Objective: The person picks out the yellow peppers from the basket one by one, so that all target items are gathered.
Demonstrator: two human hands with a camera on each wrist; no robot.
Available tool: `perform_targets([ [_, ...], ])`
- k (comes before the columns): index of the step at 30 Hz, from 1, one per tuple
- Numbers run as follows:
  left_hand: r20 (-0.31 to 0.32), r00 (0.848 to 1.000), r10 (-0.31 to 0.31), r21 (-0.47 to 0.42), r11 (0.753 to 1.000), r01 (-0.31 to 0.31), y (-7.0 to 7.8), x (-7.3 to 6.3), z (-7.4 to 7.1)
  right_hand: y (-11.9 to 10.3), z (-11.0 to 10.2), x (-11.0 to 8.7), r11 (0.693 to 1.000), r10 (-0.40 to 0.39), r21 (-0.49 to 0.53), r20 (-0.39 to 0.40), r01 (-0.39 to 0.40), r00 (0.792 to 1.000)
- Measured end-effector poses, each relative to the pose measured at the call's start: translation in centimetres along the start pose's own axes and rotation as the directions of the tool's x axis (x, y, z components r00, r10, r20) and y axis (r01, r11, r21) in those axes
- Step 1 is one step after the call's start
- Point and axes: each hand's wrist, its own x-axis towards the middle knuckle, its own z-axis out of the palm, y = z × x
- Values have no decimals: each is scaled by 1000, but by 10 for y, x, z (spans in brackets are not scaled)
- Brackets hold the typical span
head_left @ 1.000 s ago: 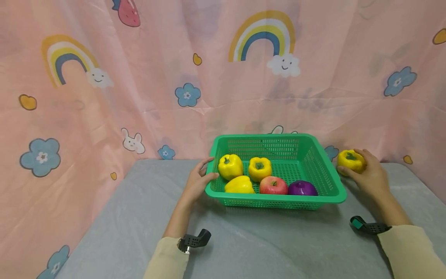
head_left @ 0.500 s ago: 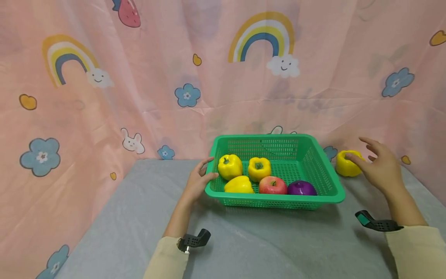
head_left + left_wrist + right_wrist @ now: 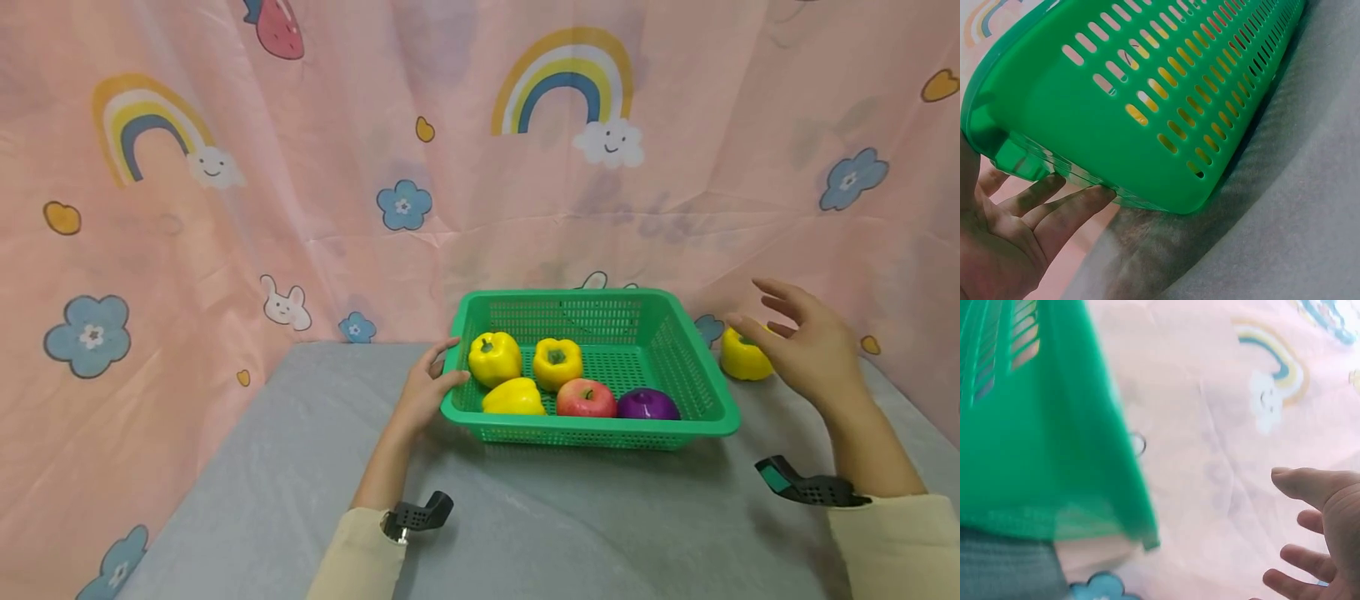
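A green plastic basket (image 3: pixel 592 427) stands on the grey-covered table. My left hand (image 3: pixel 423 393) holds its left end, thumb and fingers at the rim; in the left wrist view the fingertips (image 3: pixel 1094 197) press the outer wall below the rim. Inside the basket lie three yellow bell peppers (image 3: pixel 495 358), a red apple (image 3: pixel 587 398) and a shiny purple round vegetable (image 3: pixel 648 404). Another yellow bell pepper (image 3: pixel 742 360) sits on the table right of the basket. My right hand (image 3: pixel 817 354) hovers by that pepper with fingers spread and nothing in them, partly covering it in the head view.
Close behind the basket hangs a pink curtain (image 3: pixel 480 258) printed with rainbows and flowers. The grey table cover (image 3: pixel 300 467) stretches to the left and in front. Each wrist wears a black strap mount (image 3: pixel 810 487).
My right hand has let go of the yellow bell pepper outside the basket, drawn back from it and risen, then shifted slightly left. My left hand stays at the basket's rim.
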Motion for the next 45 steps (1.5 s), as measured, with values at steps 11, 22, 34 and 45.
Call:
perform_targets([
  [11,-26,1000,-4,-2,1000,4,2,-3,-1,-38,2,-7,997,-76,33,89,73,993],
  [22,12,1000,8,-37,999,-7,-1,1,8,-54,-2,-16,992,-123,51,74,120,990],
  [34,-14,1000,-16,-45,999,15,-3,-4,3,-83,17,-8,976,-192,120,109,179,975],
  [45,-14,1000,-9,-54,999,8,-2,-3,4,-97,45,-8,966,-202,203,206,160,958],
])
